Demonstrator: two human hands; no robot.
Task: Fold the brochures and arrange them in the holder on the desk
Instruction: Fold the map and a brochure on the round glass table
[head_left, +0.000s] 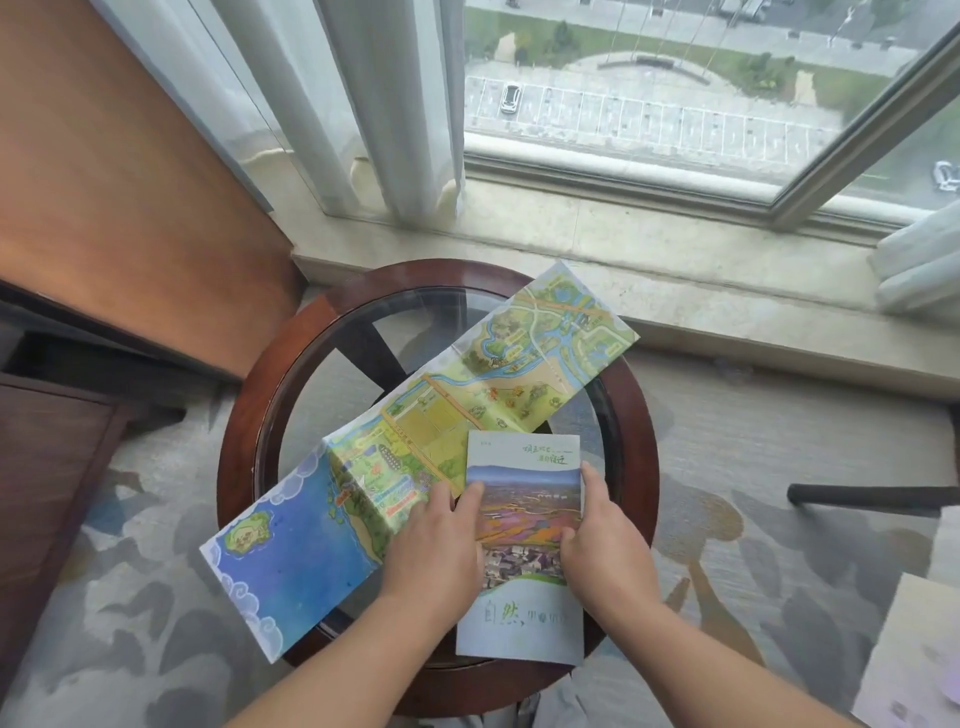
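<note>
Two bare forearms reach up from the bottom edge over a small round table. The left hand (436, 545) lies flat with its fingers fairly straight, spread across the join between two papers, its fingertips touching the left edge of a folded brochure (522, 621). The right hand (605, 540) holds that brochure's right edge, thumb on the cover and forefinger laid along the edge; its other fingers are hidden. The folded brochure lies on the near right part of the table, its near end overhanging the rim, its cover showing a photograph of colourful fields and some green lettering. Under its far left corner lies an unfolded map brochure (415, 415), a long illustrated strip running diagonally from the near left, where blue water is drawn, to the far right, both ends reaching past the table. The table (239, 457) has a dark red-brown wooden rim around a clear glass top, with crossed wooden struts visible beneath. It stands on a grey carpet (130, 597) with pale blotchy patterning. To the left are a dark wooden cabinet (52, 441) and an orange-brown wooden panel (104, 182). Beyond the table runs a pale stone window sill (675, 260), with sheer white curtains (389, 104) hanging at its left. The window (675, 171) looks down from high up on a parking lot with a white car (510, 98).
</note>
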